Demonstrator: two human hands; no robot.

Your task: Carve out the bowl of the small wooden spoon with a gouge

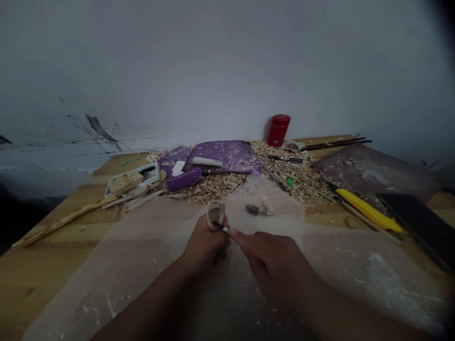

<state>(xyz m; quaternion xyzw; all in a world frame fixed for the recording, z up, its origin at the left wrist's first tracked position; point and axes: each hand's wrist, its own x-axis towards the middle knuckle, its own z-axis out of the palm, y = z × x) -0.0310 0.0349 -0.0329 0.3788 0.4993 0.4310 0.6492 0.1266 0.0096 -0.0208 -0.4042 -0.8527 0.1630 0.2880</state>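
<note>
The left hand [206, 244] holds the wooden piece [215, 213] in front of the person, above the plastic sheet [142, 265]. Its fingers are closed around the lower part, it seems so that the hollow is open to the tool [220, 227]. The right hand [279, 255] has its fingers closed on the handle of this tool, near the metal end, probably for finer control; the dark tip reaches into the hollow. Whether the two hands touch, I cannot tell. The sheet covers the near counter [81, 227], perhaps to protect it. The grey bit [253, 209] lies just beyond the hands, the shavings [220, 189] farther back. The yellow knife [369, 209] rests to the right, well apart from both hands.
</note>
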